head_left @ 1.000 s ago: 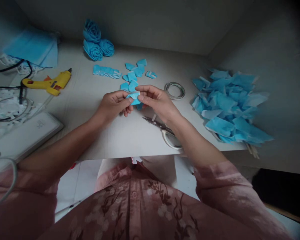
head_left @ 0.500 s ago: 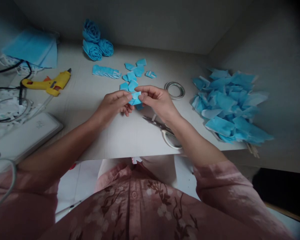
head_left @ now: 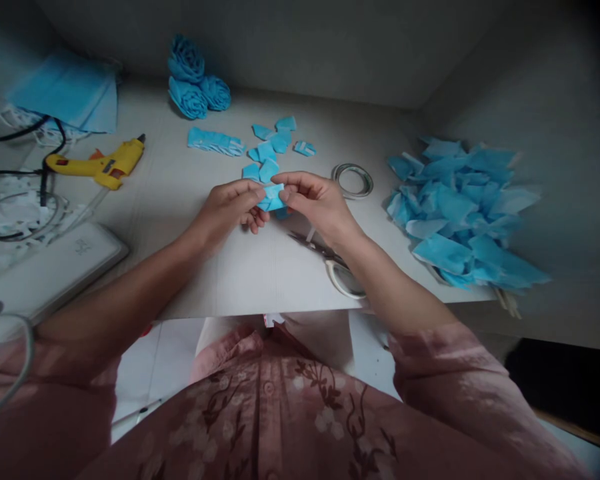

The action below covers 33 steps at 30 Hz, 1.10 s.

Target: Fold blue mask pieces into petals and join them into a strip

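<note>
Both my hands meet over the middle of the white table (head_left: 240, 267), pinching one small blue fabric piece (head_left: 273, 196) between them. My left hand (head_left: 230, 208) grips its left side with thumb and forefinger. My right hand (head_left: 313, 200) grips the right side, fingers curled around it. Just behind the hands lie several more small blue pieces (head_left: 270, 147). Scissors (head_left: 330, 261) lie under my right wrist, partly hidden by the forearm.
A yellow glue gun (head_left: 103, 165) lies at the left, three blue fabric roses (head_left: 195, 83) at the back, a tape roll (head_left: 353, 180) to the right, and a big heap of blue fabric scraps (head_left: 460, 213) at the far right. A white flat device (head_left: 45, 273) and cables sit at the near left.
My fingers have shifted slightly on the blue piece, the right thumb and forefinger closing further over it. Hands stay in the same place.
</note>
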Tool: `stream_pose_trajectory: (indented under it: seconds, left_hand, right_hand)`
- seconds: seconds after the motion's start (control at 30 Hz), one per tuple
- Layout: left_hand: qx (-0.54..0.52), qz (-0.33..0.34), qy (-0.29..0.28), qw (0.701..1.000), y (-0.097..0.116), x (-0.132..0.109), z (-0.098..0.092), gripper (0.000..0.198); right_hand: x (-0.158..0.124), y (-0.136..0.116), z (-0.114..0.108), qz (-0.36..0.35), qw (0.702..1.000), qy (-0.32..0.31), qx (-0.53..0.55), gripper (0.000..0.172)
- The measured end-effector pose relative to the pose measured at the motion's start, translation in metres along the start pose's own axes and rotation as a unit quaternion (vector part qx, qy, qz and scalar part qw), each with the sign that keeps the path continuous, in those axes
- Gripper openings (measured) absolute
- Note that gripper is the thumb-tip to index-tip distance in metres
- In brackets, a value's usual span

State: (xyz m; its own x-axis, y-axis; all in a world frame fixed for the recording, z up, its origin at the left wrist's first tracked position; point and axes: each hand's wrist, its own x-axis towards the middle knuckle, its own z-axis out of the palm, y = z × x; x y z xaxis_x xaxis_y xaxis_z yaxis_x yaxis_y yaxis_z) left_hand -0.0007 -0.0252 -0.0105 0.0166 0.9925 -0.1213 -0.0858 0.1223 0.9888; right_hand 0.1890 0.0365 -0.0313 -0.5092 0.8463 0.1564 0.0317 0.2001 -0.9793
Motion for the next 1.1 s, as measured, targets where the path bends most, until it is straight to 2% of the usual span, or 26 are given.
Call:
stream_pose_trajectory:
  seconds: [0.1, 0.5, 0.6, 0.77, 0.9, 1.1]
  left_hand:
    - [0.018, 0.009, -0.003, 1.000, 0.000, 0.000, 0.000, 0.008]
    - [0.040, 0.018, 0.004, 0.999, 0.000, 0.000, 0.002, 0.011]
    - [0.031, 0.014, 0.013, 0.999, -0.001, 0.001, 0.000, 0.010]
    - [0.031, 0.027, 0.022, 0.999, -0.001, 0.002, -0.004, 0.014]
    - [0.026, 0.036, 0.028, 0.999, 0.000, 0.002, -0.004, 0.018]
    - [0.020, 0.028, 0.021, 0.999, 0.000, 0.001, -0.001, 0.015]
  right_hand:
    - [0.000, 0.000, 0.001, -0.006, 1.000, 0.003, 0.000, 0.036]
    - [-0.001, 0.002, 0.002, -0.002, 1.000, 0.000, 0.000, 0.039]
    - [0.002, -0.006, -0.006, -0.001, 0.999, 0.036, -0.012, 0.029]
    - [0.004, -0.033, -0.042, -0.013, 0.988, 0.138, -0.065, 0.021]
    - [-0.028, -0.046, -0.058, -0.027, 0.974, 0.114, -0.192, 0.021]
    - [-0.096, -0.029, -0.036, -0.003, 0.932, 0.037, -0.360, 0.021]
